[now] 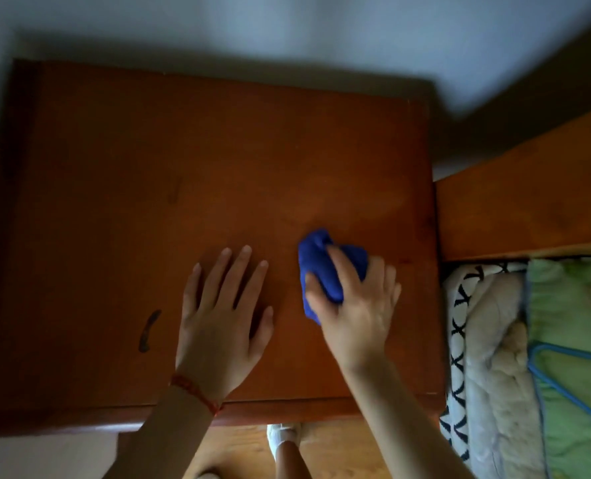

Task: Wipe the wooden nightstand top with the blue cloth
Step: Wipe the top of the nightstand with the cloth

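Gripping the bunched blue cloth [325, 267], long axis running toward the wall, right hand [356, 305] presses it onto the nightstand top [183, 167]; left hand [221, 326] lies flat, fingers spread

The nightstand top [190, 174] was reddish-brown wood with a smooth, faintly satin finish; a soft sheen showed near its right half, and a dark scuff mark [148, 330] broke the surface toward the front left. Its front edge looked glossier, catching a pale highlight. The blue cloth [321, 267] was soft, matt fabric, bunched into folds. The bed frame [529, 188] was lighter, orange-toned wood, smooth and slightly shiny. The bedding looked textile throughout: a fluffy cream blanket [494, 326], a white fabric with black crosses [458, 340], and a quilted green cover [577, 305]. The floor [245, 451] was pale wood planking. A red woven bracelet [197, 392] looked like thread.
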`<state>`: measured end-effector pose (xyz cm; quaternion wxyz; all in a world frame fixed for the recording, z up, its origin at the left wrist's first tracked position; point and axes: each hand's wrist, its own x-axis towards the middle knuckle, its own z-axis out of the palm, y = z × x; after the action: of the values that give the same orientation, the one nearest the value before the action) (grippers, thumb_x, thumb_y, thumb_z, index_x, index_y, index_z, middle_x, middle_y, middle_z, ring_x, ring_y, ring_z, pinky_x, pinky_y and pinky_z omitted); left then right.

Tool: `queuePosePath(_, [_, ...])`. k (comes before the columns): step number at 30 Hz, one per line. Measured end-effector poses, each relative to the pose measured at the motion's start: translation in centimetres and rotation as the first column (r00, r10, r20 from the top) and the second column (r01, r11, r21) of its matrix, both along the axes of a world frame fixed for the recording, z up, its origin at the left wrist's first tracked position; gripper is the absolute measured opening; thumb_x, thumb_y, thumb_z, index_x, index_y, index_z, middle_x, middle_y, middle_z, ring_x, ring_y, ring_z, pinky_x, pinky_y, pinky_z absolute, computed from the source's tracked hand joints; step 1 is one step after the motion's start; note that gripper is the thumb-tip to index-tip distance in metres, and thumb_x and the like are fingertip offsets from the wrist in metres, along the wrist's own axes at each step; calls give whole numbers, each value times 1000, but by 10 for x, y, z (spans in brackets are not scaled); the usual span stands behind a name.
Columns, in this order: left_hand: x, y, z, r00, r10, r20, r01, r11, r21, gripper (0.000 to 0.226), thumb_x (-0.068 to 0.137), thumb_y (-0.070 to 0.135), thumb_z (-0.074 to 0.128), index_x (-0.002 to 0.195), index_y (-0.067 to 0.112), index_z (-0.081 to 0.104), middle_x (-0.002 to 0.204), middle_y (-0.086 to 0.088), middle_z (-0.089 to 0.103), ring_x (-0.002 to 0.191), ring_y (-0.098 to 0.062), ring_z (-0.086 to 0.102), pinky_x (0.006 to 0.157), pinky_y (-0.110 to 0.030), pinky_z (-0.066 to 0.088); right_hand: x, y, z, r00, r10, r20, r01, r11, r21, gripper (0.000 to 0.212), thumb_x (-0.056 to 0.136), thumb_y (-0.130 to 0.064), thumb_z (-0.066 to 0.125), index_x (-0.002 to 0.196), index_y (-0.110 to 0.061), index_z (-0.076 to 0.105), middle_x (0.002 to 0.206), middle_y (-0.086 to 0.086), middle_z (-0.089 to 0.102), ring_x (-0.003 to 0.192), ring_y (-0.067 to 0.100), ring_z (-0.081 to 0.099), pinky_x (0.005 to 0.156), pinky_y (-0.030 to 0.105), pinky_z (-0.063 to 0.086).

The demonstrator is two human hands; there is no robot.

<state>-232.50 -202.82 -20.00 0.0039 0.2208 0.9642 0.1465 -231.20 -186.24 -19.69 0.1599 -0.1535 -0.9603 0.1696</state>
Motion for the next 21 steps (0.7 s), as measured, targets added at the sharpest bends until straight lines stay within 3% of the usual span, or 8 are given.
queuePosePath(5, [-1, 0, -1, 1000, 0, -1, 0, 1000, 8, 48, 89, 36, 40, 131, 14, 45, 139, -13, 46, 131, -29, 33, 108, -50, 20, -85, 15, -3, 991, -124, -50, 126, 991, 42, 40, 81, -48, 53, 104, -19, 66, 90, 14, 60, 76, 30, 53, 67, 35, 39])
queuePosePath(11, [-1, 0, -1, 999, 7, 35, -7, 1000, -7, 47, 93, 40, 31, 133, 16, 42, 141, -10, 41, 132, -28, 32, 109, -50, 20, -18, 1, 1, 1000, -1, 7, 1, 1000, -20, 36, 83, -46, 53, 110, -22, 58, 93, 15, 58, 79, 26, 49, 70, 34, 35])
queuePosePath(15, [-1, 0, -3, 1000, 6, 18, -5, 1000, -13, 47, 93, 39, 33, 132, 16, 43, 141, -10, 42, 132, -28, 34, 109, -50, 19, -54, 16, -1, 998, 66, 0, -66, 998, 11, 37, 82, -46, 55, 104, -18, 66, 85, 15, 58, 75, 30, 50, 67, 38, 38])
queuePosePath(18, [-1, 1, -2, 999, 8, 33, -7, 1000, -17, 47, 96, 41, 28, 133, 17, 42, 141, -9, 41, 131, -28, 33, 110, -49, 18, -110, 28, -3, 999, -30, -43, 32, 999, 44, 39, 82, -47, 53, 103, -17, 66, 87, 15, 59, 75, 30, 52, 67, 35, 37])
queuePosePath(21, [-3, 2, -1, 1000, 16, 23, -16, 1000, 10, 46, 95, 40, 30, 132, 17, 43, 140, -10, 43, 131, -28, 33, 110, -49, 18, -107, 22, -2, 996, -83, -36, 84, 996, 21, 40, 84, -47, 51, 108, -18, 64, 92, 15, 59, 78, 28, 51, 70, 33, 34])
